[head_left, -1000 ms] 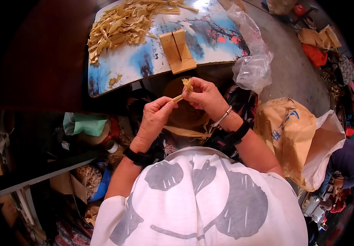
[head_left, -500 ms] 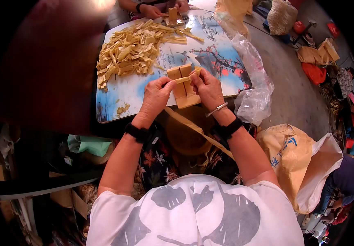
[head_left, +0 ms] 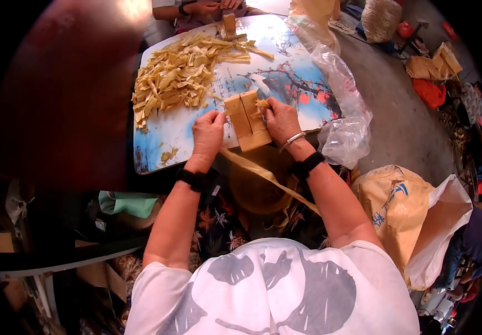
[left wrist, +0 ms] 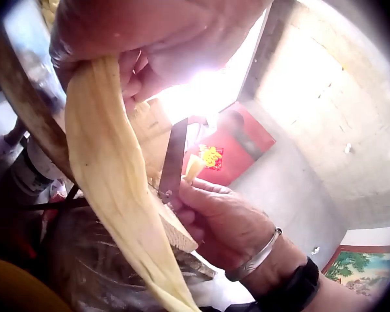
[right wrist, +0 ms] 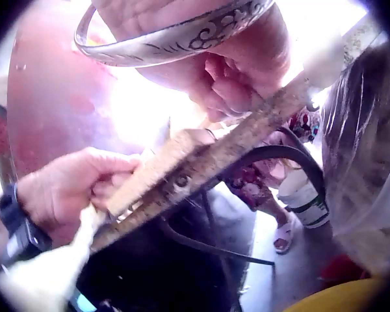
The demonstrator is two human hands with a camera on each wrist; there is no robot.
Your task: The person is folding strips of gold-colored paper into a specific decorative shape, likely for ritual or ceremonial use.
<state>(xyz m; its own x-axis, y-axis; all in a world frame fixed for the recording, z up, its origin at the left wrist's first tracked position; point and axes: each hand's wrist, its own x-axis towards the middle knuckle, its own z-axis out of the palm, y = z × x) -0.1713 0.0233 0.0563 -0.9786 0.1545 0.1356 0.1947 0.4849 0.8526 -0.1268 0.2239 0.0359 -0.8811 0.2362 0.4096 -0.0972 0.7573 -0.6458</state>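
A wooden block with a thin upright blade stands at the near edge of the painted table. To its left, my left hand grips a long, pale yellow husk-like strip, which hangs down toward the lap. On the other side of the block, my right hand pinches a short yellow husk-like piece between thumb and fingers. The left wrist view shows that piece just beyond the blade. In the right wrist view, the right fingertips are hidden behind the palm and glare.
A heap of cut yellow pieces covers the table's left side. Clear plastic drapes over its right edge. Below the block is a round yellowish container. A paper sack stands at right; another person's hands are across the table.
Both hands moved forward from the lap to the block. Half a second ago the strip spanned between them over the block; now the hands are apart, each with its own piece.
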